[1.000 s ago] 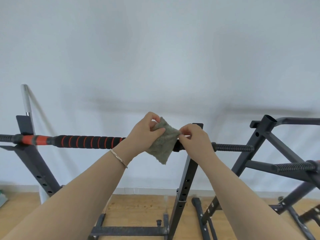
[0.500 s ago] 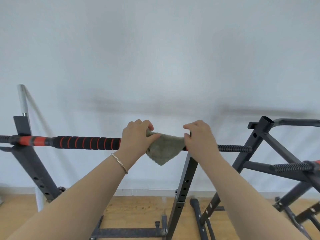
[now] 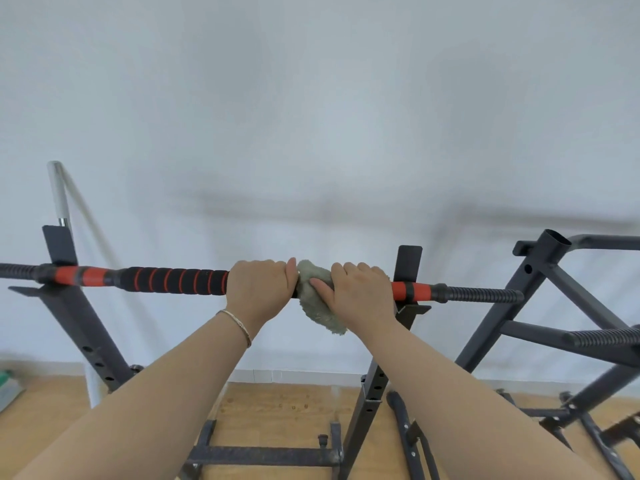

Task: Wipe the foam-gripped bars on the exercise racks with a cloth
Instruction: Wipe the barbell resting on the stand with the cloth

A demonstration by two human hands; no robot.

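Observation:
A horizontal bar with a black foam grip ringed in red (image 3: 173, 280) rests across two dark rack uprights. A grey-green cloth (image 3: 317, 303) is draped over the bar near its middle, one corner hanging below. My left hand (image 3: 261, 289) curls round the bar just left of the cloth, touching its edge. My right hand (image 3: 360, 291) wraps over the bar and the cloth's right part, the thumb pressed on the cloth. The bar under both hands is hidden.
The right upright (image 3: 408, 268) stands just past my right hand, the left upright (image 3: 60, 244) at the far left. A second dark rack (image 3: 554, 292) with ribbed black bars stands on the right. A white pole (image 3: 59, 192) leans on the wall. Wooden floor lies below.
Both hands have come down from holding the cloth up in front of the bar to gripping the bar with the cloth laid over it. The red section at the bar's right now shows.

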